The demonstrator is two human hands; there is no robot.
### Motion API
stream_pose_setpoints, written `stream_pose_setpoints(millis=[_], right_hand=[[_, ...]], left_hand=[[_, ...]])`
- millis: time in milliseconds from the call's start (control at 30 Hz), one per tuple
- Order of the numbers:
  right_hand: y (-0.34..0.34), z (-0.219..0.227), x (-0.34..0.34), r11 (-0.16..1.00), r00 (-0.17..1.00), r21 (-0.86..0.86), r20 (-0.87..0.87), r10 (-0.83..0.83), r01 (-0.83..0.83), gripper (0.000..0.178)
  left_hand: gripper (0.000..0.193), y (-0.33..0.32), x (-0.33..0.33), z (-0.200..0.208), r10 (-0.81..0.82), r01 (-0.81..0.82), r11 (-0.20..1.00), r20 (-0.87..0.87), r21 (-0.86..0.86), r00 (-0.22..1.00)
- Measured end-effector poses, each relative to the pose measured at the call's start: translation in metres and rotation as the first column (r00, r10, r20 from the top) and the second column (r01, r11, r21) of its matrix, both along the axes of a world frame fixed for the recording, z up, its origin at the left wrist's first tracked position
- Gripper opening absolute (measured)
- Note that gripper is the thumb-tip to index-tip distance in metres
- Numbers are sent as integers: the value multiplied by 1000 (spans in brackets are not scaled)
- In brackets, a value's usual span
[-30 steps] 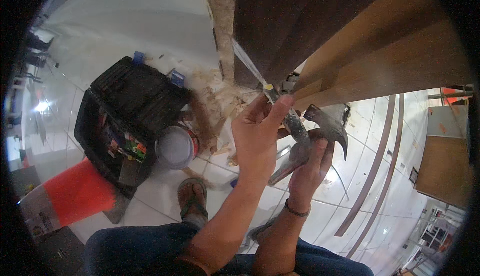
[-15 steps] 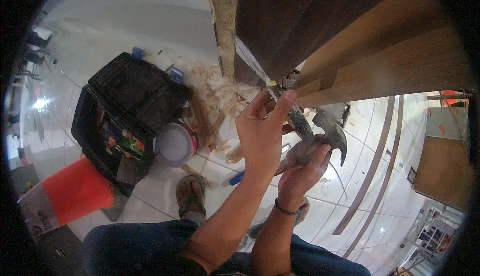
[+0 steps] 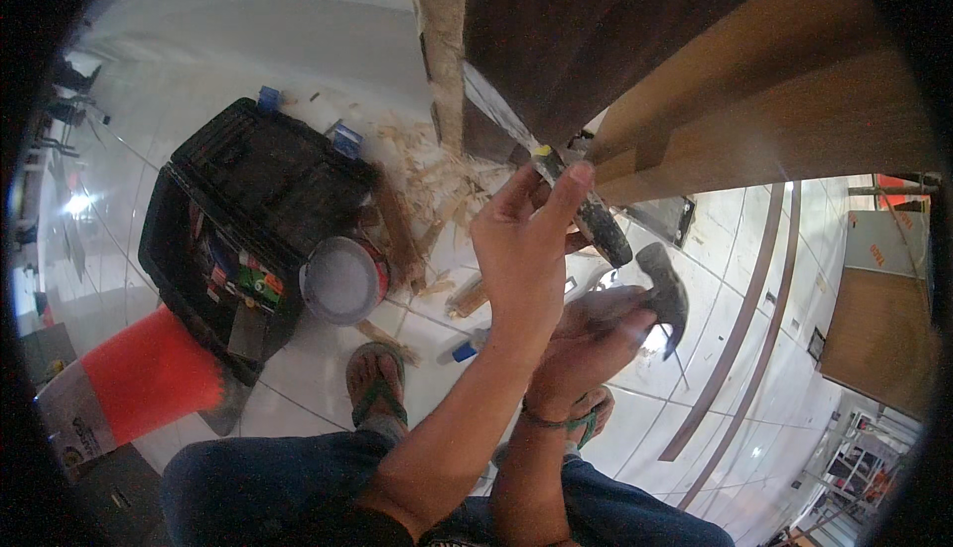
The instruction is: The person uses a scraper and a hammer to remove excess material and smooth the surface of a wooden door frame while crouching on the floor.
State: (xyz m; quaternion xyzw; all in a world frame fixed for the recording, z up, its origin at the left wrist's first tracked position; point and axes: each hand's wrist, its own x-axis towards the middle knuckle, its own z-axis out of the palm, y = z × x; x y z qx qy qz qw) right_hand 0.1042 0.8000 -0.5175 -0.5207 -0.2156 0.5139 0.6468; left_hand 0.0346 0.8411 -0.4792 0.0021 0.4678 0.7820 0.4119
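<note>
Closest to me, my right grip [image 3: 591, 339] is wrapped round the hammer [image 3: 663, 294] close to its head, the curved claw pointing down and the face up, near the butt of the chisel [image 3: 604, 233] but apart from it. My left grip [image 3: 521, 249] holds that chisel by its dark handle, the blade slanting up and left across the dark panel [image 3: 566, 31] toward its rough pale edge; I can't tell from here whether the tip touches.

To do this well, I'd seat the blade before any tap, keep the hammer's swing in line with the handle, hold my left fingers clear of the butt and favour short, light strokes; so near the head, I judge control better than force.

Beyond, wood shavings [image 3: 452, 190] lie on the floor, with a lidded tub [image 3: 340, 284] and black toolbox [image 3: 283, 175] to their left.
</note>
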Motion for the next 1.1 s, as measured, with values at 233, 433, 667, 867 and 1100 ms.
stream_pose_setpoints(millis=[233, 433, 667, 867, 1100], right_hand=[[-15, -8, 1, 999, 999, -33, -12, -41, 41, 37], [-17, -17, 8, 1000, 999, -17, -40, -1, 1, 38], [-8, -19, 4, 999, 999, -39, -14, -36, 36, 40], [-3, -13, 8, 999, 978, -34, -208, 4, -12, 41], [0, -10, 6, 998, 970, -64, -242, 2, -18, 38]], left_hand=[[23, -1, 2, -11, -4, 2, 999, -42, -43, 999], [24, -1, -11, 1, 48, -52, 994, -40, -99, 998], [25, -7, 19, -19, 10, -25, 990, -109, -139, 994], [25, -3, 15, -12, -22, 2, 988, -122, -157, 992], [26, -1, 7, -24, 48, -64, 992, -144, -108, 988]])
